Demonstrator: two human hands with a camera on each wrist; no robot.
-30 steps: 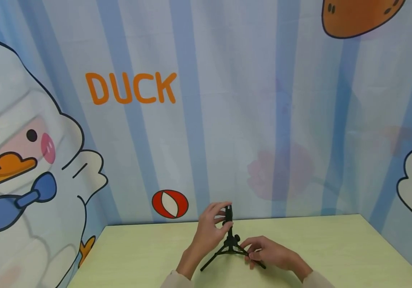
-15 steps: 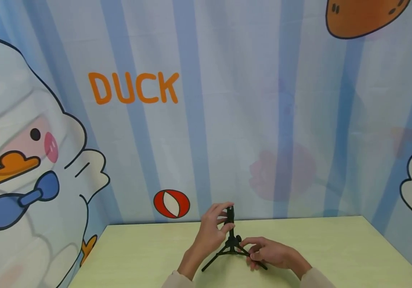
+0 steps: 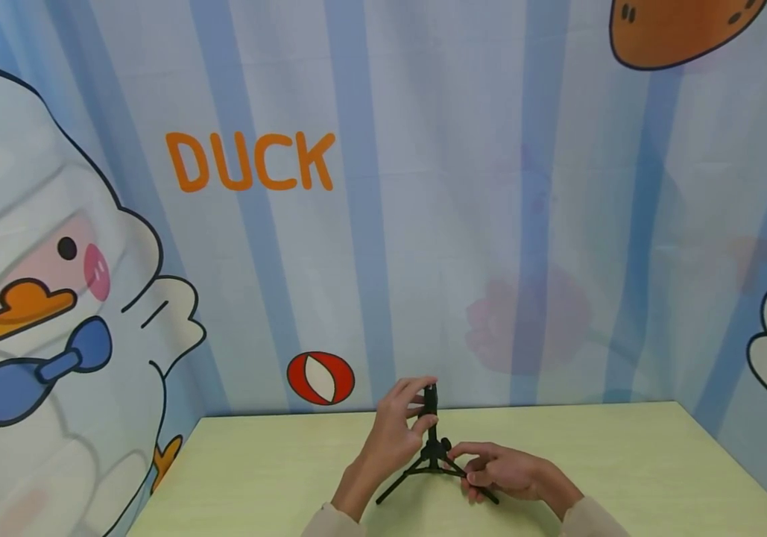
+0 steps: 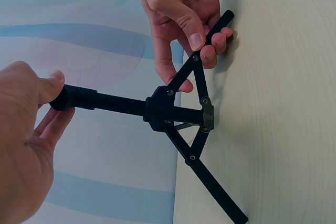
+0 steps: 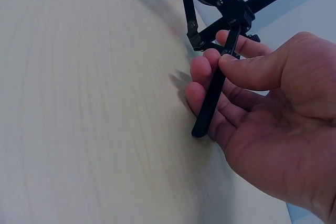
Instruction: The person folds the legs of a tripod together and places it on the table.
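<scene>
A small black tripod stands upright with its legs spread, on or just above the table. My left hand grips the top of its centre column, thumb on the near side and fingers behind, as the left wrist view shows at the column's head. With my right hand I pinch the right leg between thumb and fingers. The index finger of that hand reaches up toward the hub. Another leg slants out free of both hands. The third leg is mostly hidden.
A pale yellow-green table lies beneath the tripod. Behind it hangs a blue-and-white striped curtain with cartoon ducks, a printed red ball and orange lettering. The table's back edge runs close behind the hands.
The whole head view has shifted slightly, so everything sits a little farther right. Both hands keep their hold on the tripod, and its pose looks unchanged.
</scene>
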